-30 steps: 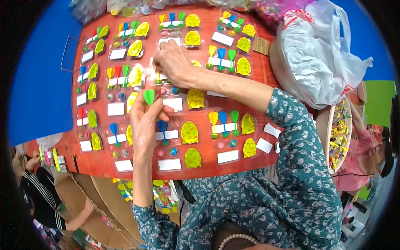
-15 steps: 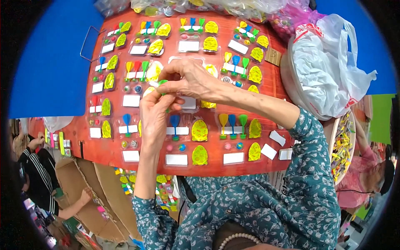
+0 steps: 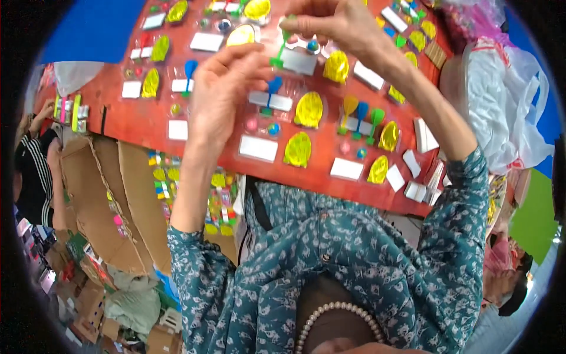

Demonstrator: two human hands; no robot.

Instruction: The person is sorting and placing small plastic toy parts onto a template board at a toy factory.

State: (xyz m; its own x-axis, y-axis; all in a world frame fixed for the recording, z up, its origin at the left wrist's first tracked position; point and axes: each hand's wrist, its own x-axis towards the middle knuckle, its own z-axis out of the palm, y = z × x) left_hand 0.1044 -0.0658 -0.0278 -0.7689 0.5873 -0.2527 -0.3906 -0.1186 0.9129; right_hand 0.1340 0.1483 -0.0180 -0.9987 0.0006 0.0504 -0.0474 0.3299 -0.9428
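Between the thumb and fingers of my right hand [image 3: 342, 26] is a small green dart-shaped plastic piece [image 3: 283, 47], held upright by its top. It hangs over a clear blister tray whose white card [image 3: 298, 61] shows beneath. My left hand [image 3: 227, 82] is apart from it, fingers stretched and holding nothing, over the trays left of centre. Close to its fingertips stands a blue dart-shaped piece [image 3: 273, 85] in a tray. Nearby trays hold yellow foil egg shapes [image 3: 309, 110], small balls [image 3: 273, 129] and white cards [image 3: 258, 148].
Rows of filled trays cover the red table [image 3: 147, 112]. Loose white cards [image 3: 395, 176] lie by its right front edge. A white plastic bag [image 3: 501, 100] bulges at the right. Cardboard [image 3: 97, 200] stands in front at the left, beside a person in a black striped sleeve [image 3: 35, 177].
My view has tilted down and turned, so the table sits higher. My hands have separated; the left has let go, while the right keeps the green piece.
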